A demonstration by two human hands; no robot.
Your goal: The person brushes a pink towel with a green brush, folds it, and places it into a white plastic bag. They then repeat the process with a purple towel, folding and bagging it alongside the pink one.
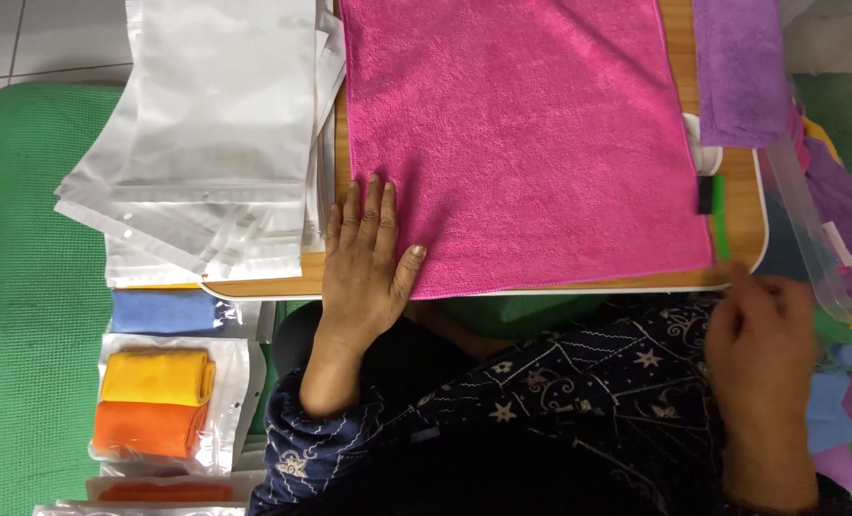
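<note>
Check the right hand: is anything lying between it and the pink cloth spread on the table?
Nothing visible does. The right hand hovers just off the near right corner of the pink cloth, with only bare table edge between. The left hand already presses on the cloth's near left corner.

A stack of clear plastic bags [221, 124] lies at 10 o'clock, overlapping the wooden bench [736, 205] edge and the green mat [49, 287]. At 8 o'clock, a sealed bag holds a yellow cloth [157, 376] above an orange cloth [149, 428], with a bagged blue cloth [166, 311] just above them. A purple cloth [739, 67] lies at 1 o'clock, and a clear plastic bin [813, 239] holding more purple cloths stands at 3 o'clock.
</note>
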